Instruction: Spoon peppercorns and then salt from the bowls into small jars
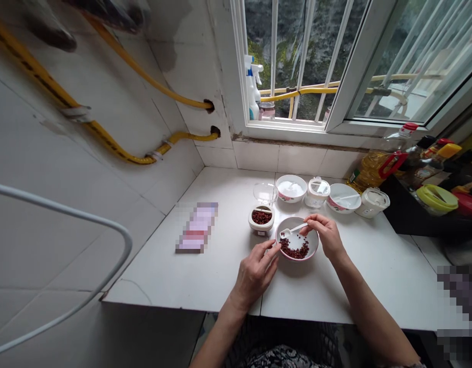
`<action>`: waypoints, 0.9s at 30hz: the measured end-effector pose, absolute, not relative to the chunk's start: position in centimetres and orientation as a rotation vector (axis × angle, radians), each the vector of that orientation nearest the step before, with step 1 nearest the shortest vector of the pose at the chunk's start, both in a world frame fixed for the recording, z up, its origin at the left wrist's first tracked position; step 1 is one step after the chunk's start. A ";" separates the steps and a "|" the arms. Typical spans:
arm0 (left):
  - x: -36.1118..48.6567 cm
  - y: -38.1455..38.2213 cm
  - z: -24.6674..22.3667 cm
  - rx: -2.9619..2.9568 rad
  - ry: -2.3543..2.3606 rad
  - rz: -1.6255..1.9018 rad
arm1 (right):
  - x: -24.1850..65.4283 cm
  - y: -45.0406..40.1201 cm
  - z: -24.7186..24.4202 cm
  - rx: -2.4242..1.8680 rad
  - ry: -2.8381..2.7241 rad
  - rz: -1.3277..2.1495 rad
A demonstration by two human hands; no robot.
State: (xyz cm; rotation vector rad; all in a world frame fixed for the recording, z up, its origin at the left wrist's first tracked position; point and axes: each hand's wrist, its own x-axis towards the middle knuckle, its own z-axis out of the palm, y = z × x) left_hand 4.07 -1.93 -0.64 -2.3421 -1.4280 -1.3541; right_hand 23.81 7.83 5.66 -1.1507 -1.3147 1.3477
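A white bowl with a pink rim [315, 247] stands on the counter, with dark red dried pieces [296, 251] along its near side. My right hand [325, 234] pinches the handle of a small white spoon [293, 230], whose scoop is inside the bowl at the left. At the bowl's left rim rests my left hand [256, 271], its fingers partly spread and nothing in them. Behind my left hand stands a small white jar [261, 228] with its clear lid [265, 192] raised, holding more of the dark red pieces.
Behind the bowl are a bowl of white powder [291, 189], a lidded jar [317, 192], a bowl with a white spoon [343, 198] and another jar [373, 202]. Bottles [377, 161] crowd the right. A blurred purple packet [197, 227] lies left on the counter [228, 281].
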 end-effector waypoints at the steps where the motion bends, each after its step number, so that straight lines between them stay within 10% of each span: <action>1: 4.1 -1.9 -0.6 -2.341 -1.426 -1.355 | 23.8 7.9 5.7 -1.146 -1.305 1.351; 27: 4.0 -1.9 -0.7 -2.360 -1.434 -1.355 | 21.1 6.7 6.8 -0.831 -1.862 0.185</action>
